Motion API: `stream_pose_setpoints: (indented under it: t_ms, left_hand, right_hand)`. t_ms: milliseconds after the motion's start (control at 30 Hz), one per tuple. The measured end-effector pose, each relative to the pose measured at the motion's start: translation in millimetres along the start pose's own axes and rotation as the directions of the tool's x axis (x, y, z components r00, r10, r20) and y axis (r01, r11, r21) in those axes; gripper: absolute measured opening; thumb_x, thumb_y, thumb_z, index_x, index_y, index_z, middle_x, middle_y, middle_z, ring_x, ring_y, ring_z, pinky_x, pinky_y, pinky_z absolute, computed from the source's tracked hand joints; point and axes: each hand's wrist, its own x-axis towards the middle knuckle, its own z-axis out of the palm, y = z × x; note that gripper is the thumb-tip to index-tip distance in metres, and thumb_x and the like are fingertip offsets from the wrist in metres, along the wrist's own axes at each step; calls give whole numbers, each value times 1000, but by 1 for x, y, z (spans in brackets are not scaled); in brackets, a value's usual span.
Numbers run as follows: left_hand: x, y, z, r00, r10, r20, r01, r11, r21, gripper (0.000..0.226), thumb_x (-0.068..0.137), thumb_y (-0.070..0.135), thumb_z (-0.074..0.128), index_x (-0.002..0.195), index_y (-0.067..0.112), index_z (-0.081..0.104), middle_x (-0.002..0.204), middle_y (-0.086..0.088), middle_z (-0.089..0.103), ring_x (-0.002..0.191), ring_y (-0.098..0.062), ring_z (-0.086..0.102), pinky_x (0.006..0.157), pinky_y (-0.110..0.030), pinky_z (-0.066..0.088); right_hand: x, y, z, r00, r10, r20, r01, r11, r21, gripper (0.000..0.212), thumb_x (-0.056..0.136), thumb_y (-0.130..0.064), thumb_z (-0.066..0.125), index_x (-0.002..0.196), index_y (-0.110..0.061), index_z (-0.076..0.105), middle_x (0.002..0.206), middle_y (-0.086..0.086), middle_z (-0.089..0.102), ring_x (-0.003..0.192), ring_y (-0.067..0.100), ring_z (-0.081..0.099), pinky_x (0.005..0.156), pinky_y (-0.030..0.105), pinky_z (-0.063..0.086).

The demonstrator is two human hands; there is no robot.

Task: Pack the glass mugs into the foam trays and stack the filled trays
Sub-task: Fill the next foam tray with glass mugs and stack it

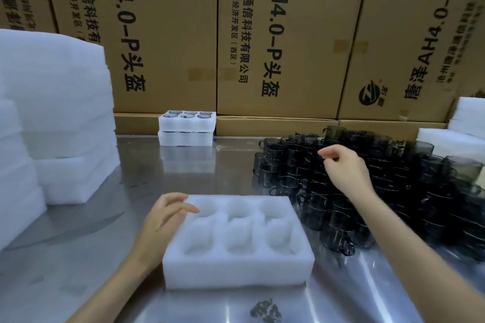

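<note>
Right now the right hand (342, 165), fingers loosely curled and empty, hovers over the dark glass mugs (367, 191), right of the empty foam tray (237, 269) that the relaxed left hand (164, 217) steadies.

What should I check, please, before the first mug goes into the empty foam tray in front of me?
1. Foam tray lies flat on the steel table, all six pockets empty: ok.
2. Left hand rests on the tray's left edge to steady it: ok.
3. Right hand is over the pile of dark glass mugs but holds nothing: not ok yet.
4. Which mug the fingers will take: cannot tell.
5. Stack of two filled trays at the back stands straight, ready for another: ok.
6. Mugs free of cracks: cannot tell.
</note>
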Motion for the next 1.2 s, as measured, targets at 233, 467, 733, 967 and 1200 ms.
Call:
stream_pose_setpoints:
  t_ms: [233, 467, 733, 967, 1200]
  left_hand:
    - [9, -15, 1, 984, -147, -101, 132, 981, -144, 30, 102, 30, 34, 112, 21, 61, 123, -3, 53, 117, -14, 49, 108, -35, 34]
    - [16, -28, 7, 967, -219, 129, 234, 965, -121, 40, 76, 55, 53, 114, 43, 54, 115, 23, 59, 114, -4, 54, 96, -33, 42]
    - [27, -49, 8, 963, -257, 88, 264, 961, -84, 36, 66, 74, 43, 99, 65, 53, 109, 36, 55, 101, 17, 52, 91, -31, 41]
    - [20, -41, 7, 957, -257, 133, 271, 957, -101, 47, 69, 79, 44, 111, 58, 50, 114, 29, 58, 113, -5, 57, 101, -47, 41]
    - [17, -33, 9, 958, -253, 133, 267, 958, -105, 39, 69, 63, 46, 107, 55, 51, 108, 26, 60, 106, -7, 59, 98, -45, 44]
  right_hand:
    - [71, 20, -33, 993, 69, -90, -95, 941, -326, 37, 93, -9, 45, 127, -15, 55, 131, 10, 51, 119, 32, 45, 84, 40, 49]
    - [106, 34, -40, 981, 155, 121, -73, 858, -508, 43, 96, -11, 43, 138, -9, 40, 137, 14, 42, 100, 36, 57, 81, 44, 52]
    - [124, 50, -29, 960, 196, 201, -54, 833, -551, 47, 96, -6, 42, 142, -12, 32, 137, 15, 42, 98, 35, 56, 82, 45, 52]
    - [127, 52, -22, 988, 102, 119, -15, 817, -577, 33, 95, -12, 51, 128, -14, 52, 125, 15, 52, 102, 35, 54, 84, 45, 50]
    - [98, 22, -30, 995, -78, -56, 47, 909, -413, 25, 93, -18, 58, 117, -15, 62, 109, 9, 66, 92, 30, 59, 69, 36, 51]
